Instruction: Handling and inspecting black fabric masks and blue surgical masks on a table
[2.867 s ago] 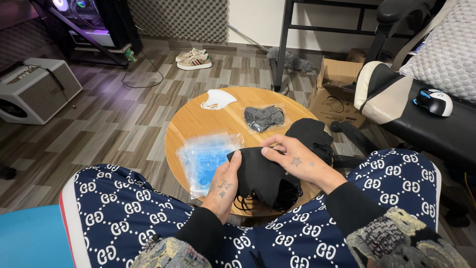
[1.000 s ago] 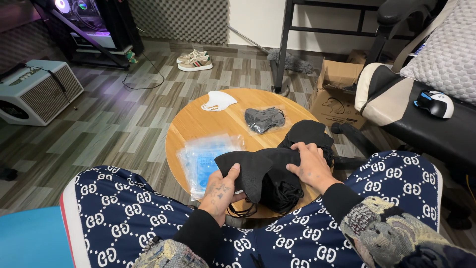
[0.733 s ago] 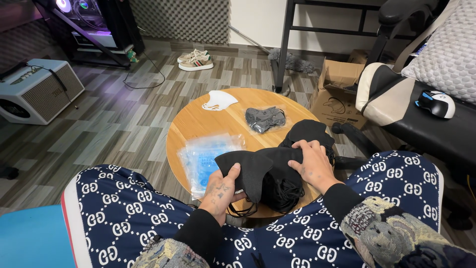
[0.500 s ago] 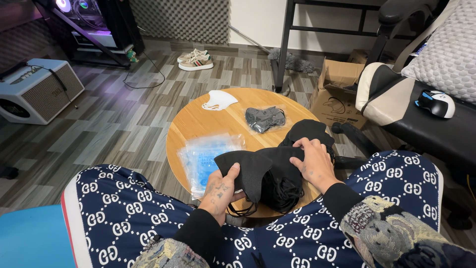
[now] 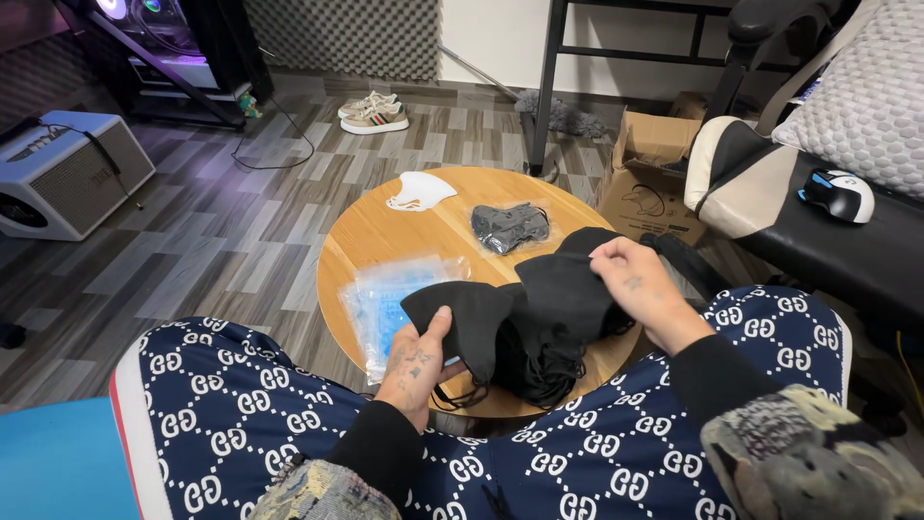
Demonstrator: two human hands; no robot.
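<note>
A pile of black cloth face masks point(image 5: 539, 332) lies at the near edge of a small round wooden table point(image 5: 404, 241). My left hand point(image 5: 416, 361) pinches the left end of the top black mask point(image 5: 472, 313). My right hand point(image 5: 630, 284) grips its right part, lifted slightly above the pile. A stack of clear plastic bags point(image 5: 390, 303) lies left of the pile. Farther back are a packed grey mask point(image 5: 510, 226) and a white mask point(image 5: 419, 191).
A cardboard box point(image 5: 654, 173) and a chair with a computer mouse point(image 5: 837, 193) stand to the right. A grey speaker point(image 5: 63, 173) sits on the floor at left, and shoes point(image 5: 373, 111) lie beyond the table. My patterned trouser legs point(image 5: 241, 414) flank the table.
My right hand has lifted off the pile and now pinches the top mask's right side. The mask has been pulled wider between both hands. My left hand stays put.
</note>
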